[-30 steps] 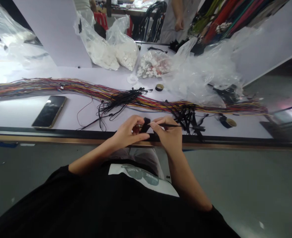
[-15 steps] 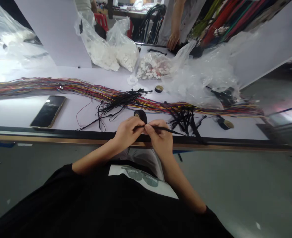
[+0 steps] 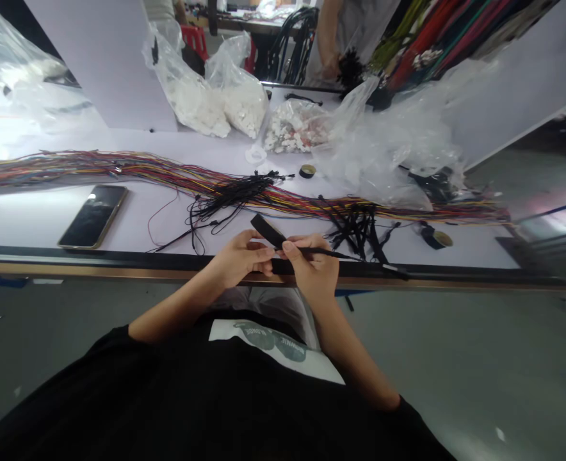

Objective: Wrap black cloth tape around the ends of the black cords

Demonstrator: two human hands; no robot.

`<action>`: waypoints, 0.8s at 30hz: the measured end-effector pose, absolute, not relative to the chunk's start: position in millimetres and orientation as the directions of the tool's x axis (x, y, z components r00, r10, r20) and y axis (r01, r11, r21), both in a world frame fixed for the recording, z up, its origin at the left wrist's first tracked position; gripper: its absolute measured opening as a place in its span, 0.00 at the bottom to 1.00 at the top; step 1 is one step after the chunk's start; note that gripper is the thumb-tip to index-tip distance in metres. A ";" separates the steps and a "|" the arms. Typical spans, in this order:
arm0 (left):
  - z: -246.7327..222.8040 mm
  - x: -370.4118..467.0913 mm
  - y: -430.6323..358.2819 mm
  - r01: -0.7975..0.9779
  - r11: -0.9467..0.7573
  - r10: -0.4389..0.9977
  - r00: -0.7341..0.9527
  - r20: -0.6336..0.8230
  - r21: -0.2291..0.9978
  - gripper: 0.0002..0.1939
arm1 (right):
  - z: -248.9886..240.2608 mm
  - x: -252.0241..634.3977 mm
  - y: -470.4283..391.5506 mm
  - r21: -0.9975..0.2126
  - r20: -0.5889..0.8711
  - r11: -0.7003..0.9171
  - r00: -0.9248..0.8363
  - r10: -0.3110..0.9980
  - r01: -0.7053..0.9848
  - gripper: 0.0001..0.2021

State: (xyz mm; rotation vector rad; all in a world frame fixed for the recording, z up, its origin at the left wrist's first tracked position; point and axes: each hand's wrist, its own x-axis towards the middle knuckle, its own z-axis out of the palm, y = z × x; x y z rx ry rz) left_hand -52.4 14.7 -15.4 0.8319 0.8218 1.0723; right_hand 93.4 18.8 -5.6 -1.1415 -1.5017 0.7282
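Observation:
My right hand (image 3: 313,264) is closed round a thin black taped cable (image 3: 333,253), thumb on top, and the cable runs out to the right along the table edge. Facing it, my left hand (image 3: 241,258) has its thumb and fingers bent at the cable's left end; its fingertips are partly hidden. A roll of black tape (image 3: 266,229) stands tilted between the hands, its lower end against the fingertips of my right hand. Beyond the hands lies a long bundle of coloured wires (image 3: 168,168), with black connector leads (image 3: 237,192) across it and black taped ends (image 3: 360,230) to the right.
A phone (image 3: 93,216) lies at the left. Other tape rolls (image 3: 436,238) sit at the right and behind the bundle. Plastic bags of white parts (image 3: 244,105) and a bag of small connectors (image 3: 295,128) stand at the back. Across the table is another person's hand (image 3: 330,67).
The tape roll has swung from upright to tilted left, nearer my fingers. My left hand has shifted slightly left and its fingers have loosened. The other person's hand has lifted a dark bunch.

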 end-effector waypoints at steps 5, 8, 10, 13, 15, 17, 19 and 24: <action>-22.0 -53.5 28.6 -0.378 0.342 0.849 0.516 -0.111 0.860 0.20 | -1.2 95.3 17.5 -0.878 0.398 0.388 -0.021 0.917 0.281 0.08; -13.6 -48.1 23.0 -0.339 0.123 0.952 0.306 -0.014 0.933 0.16 | -2.2 95.3 18.6 -0.907 0.346 0.329 0.016 0.938 0.264 0.09; -7.7 -46.2 13.2 -0.201 -0.039 0.983 0.168 0.074 0.979 0.16 | -5.0 95.7 22.4 -0.954 0.268 0.251 0.084 0.960 0.166 0.11; -5.4 -48.8 -0.9 0.106 -0.274 0.953 0.167 0.255 0.956 0.31 | -9.8 98.8 30.3 -0.984 0.178 0.178 0.142 0.974 0.019 0.13; -8.3 -52.1 -4.5 0.234 -0.428 0.880 0.327 0.344 0.873 0.39 | -11.6 102.4 33.7 -0.983 0.182 0.179 0.136 0.974 0.038 0.13; -12.3 -53.9 -2.6 0.281 -0.537 0.806 0.448 0.386 0.796 0.36 | -11.4 106.0 34.1 -0.973 0.213 0.201 0.112 0.971 0.110 0.12; -15.1 -52.6 2.8 0.326 -0.556 0.815 0.391 0.427 0.764 0.22 | -9.3 108.1 31.9 -0.957 0.257 0.244 0.070 0.964 0.154 0.11; -11.4 -42.2 15.0 0.454 -0.448 0.892 0.173 0.417 0.770 0.04 | -3.8 106.6 25.8 -0.918 0.373 0.369 0.003 0.928 0.143 0.12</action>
